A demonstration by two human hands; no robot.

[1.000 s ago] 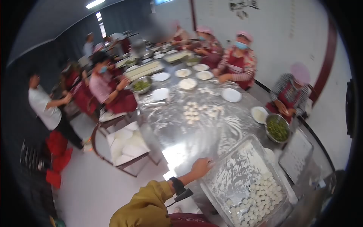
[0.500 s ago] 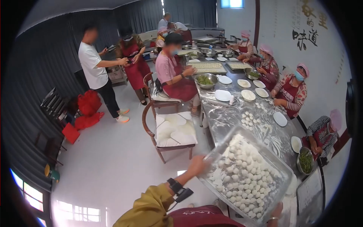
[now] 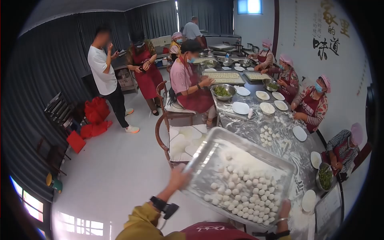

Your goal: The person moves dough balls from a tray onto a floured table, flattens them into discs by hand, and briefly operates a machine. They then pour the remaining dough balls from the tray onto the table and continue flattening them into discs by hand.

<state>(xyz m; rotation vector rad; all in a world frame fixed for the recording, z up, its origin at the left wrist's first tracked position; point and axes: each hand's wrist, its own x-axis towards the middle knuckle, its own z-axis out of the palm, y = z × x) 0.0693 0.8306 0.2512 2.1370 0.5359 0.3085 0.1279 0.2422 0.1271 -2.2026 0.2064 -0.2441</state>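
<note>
A metal tray (image 3: 208, 154) with flour and several white dough balls (image 3: 250, 196) is held up in front of me, tilted, over the near end of the long table. My left hand (image 3: 179, 178) grips its left rim, with a dark band on the wrist. On the lower right edge, my right hand (image 3: 284, 211) is closed round the tray, a bracelet at its wrist. The fingers of both hands are partly hidden by the tray.
Co-workers in aprons sit along both sides of the floury table (image 3: 236, 126), which holds plates, bowls of greens (image 3: 223, 92) and trays. A cushioned chair (image 3: 186, 140) stands left of the table. Two people stand further left, near red bags (image 3: 96, 111).
The tray has swung left and turned in my hands, both of which moved left with it. The standing person in white has raised a hand to the face.
</note>
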